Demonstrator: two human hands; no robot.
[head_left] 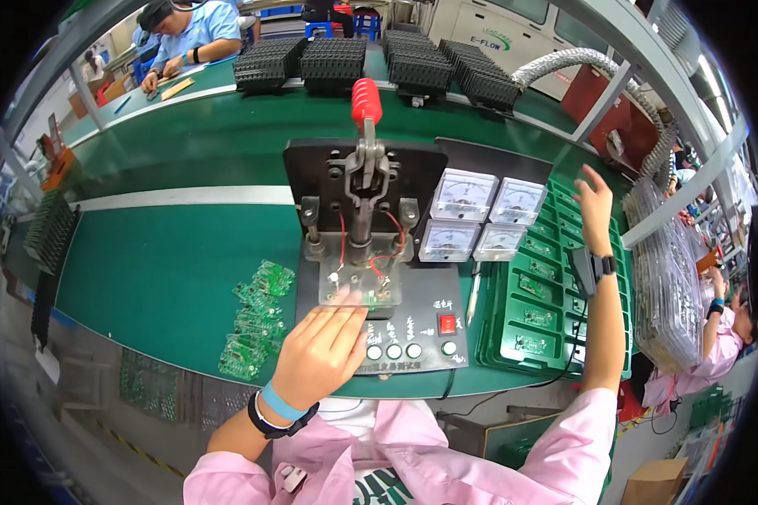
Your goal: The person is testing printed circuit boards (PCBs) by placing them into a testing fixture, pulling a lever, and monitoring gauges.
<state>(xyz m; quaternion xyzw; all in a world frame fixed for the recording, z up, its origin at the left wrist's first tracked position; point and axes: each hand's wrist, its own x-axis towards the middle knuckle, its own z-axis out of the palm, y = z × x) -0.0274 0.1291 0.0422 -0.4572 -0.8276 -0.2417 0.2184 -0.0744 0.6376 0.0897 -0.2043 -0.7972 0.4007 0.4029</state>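
Observation:
My left hand lies at the front of a test fixture, its fingers stretched out to the edge of a clear plate. Red wires run to this plate, and a toggle clamp with a red handle rises above it. A bit of green shows under the plate beside my fingertips; what it belongs to is partly hidden. My right hand is over the far part of a green compartment tray, fingers apart and nothing visible in them. Small green circuit boards lie in several of its compartments.
Left of the fixture lies a heap of circuit boards. Several dial meters stand to its right, beside a pen-like tool. Black racks line the back. Stacked clear trays and metal posts border the right. Other people sit at left and right.

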